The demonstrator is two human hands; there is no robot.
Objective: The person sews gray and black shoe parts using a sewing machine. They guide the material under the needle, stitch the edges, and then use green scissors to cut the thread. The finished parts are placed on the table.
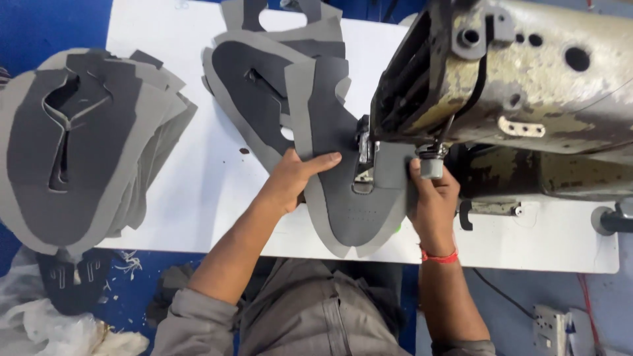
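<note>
A grey and dark shoe upper piece (349, 198) lies under the needle area of a worn sewing machine (521, 79). My left hand (293, 178) presses flat on the piece's left side, fingers pointing at the presser foot (364, 165). My right hand (432, 198) holds the piece's right edge just below the machine head, a red band on its wrist. The piece's toe end hangs over the front edge of the white table (204, 191).
A stack of similar cut uppers (72, 145) rests at the left, overhanging the table. More uppers (277, 72) lie piled behind the piece being held. Fabric scraps and a white bag (59, 323) lie on the blue floor. A cable and a wall socket (550, 323) sit at lower right.
</note>
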